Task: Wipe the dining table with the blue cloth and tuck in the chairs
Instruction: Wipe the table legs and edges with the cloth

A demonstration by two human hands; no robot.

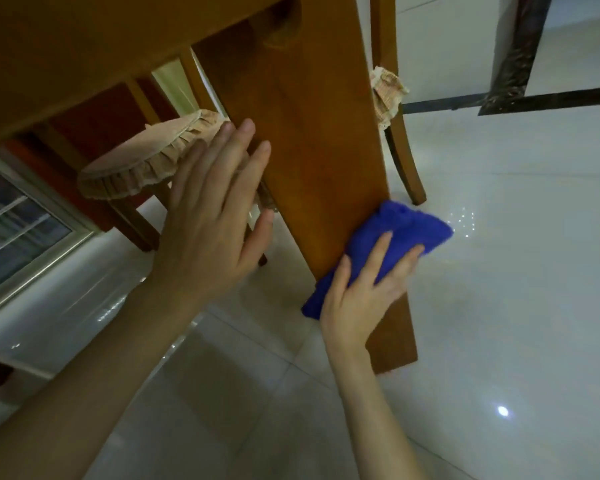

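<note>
While the wide table leg (312, 133) was being wiped, blue cloth (406, 230): was pressed flat vs. the leg's lower part, its rt end hanging past the leg's edge.
rt hand (364, 292): was laid on the cloth, fingers spread & near straight. Nothing was gripped, the cloth was only pinned.
lt hand (208, 220): was held open, fingers straight, nothing held. Tips were at the leg's lt edge, contact not made out.
leg axis: was run from the floor (499, 289) up & away from both hands to the tabletop (66, 46) underside. Unwiped length was judged to lie above the cloth.
nearer hand: rt, already on the cloth.
chair (136, 164): was seen beyond the lt hand. How far tucked in couldn't be told.
</note>
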